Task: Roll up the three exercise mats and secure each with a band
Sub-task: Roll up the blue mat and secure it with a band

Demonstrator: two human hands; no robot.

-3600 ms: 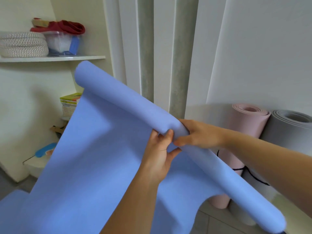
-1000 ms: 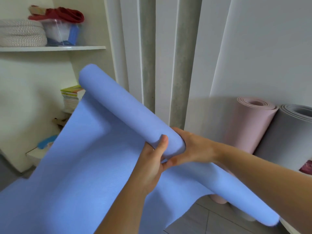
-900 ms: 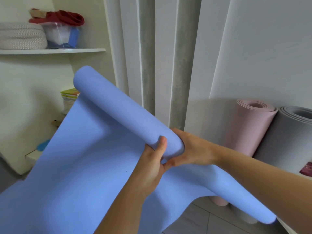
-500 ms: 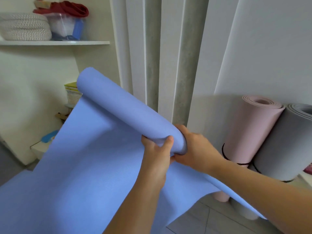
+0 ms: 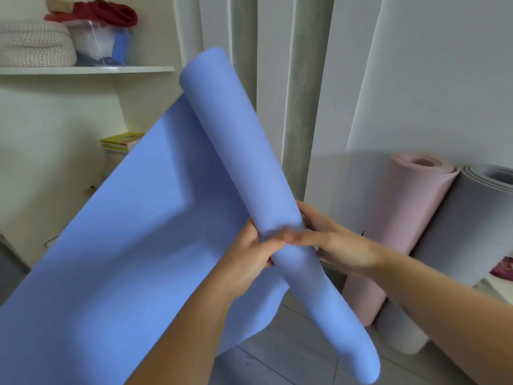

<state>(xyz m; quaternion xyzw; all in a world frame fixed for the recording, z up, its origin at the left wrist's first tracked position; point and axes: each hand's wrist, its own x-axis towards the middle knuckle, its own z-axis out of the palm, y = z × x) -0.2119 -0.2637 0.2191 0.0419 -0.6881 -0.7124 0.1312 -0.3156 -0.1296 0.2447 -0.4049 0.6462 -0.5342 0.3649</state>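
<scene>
A blue mat [image 5: 238, 151] is partly rolled and held up in the air. Its rolled part runs steeply from the upper middle down to the lower right, and the loose sheet hangs down to the left. My left hand [image 5: 249, 257] grips the roll from the left at its middle. My right hand [image 5: 330, 240] wraps the same spot from the right, fingers over the front. A rolled pink mat [image 5: 399, 229] and a rolled grey mat [image 5: 455, 245] lean upright against the wall on the right. Their bands are hidden behind my right arm.
A wall shelf [image 5: 86, 69] at the upper left carries a woven basket [image 5: 33, 45], a clear plastic box [image 5: 100, 43] and red cloth [image 5: 108, 12]. A stack of books [image 5: 122, 140] lies below it. Grey curtains [image 5: 302, 87] hang behind the roll. The floor [image 5: 280, 357] is grey tile.
The roll has tilted much steeper, its far end swinging up and to the right. Both hands have kept their grip at the middle, and the roll looks thicker than at first.
</scene>
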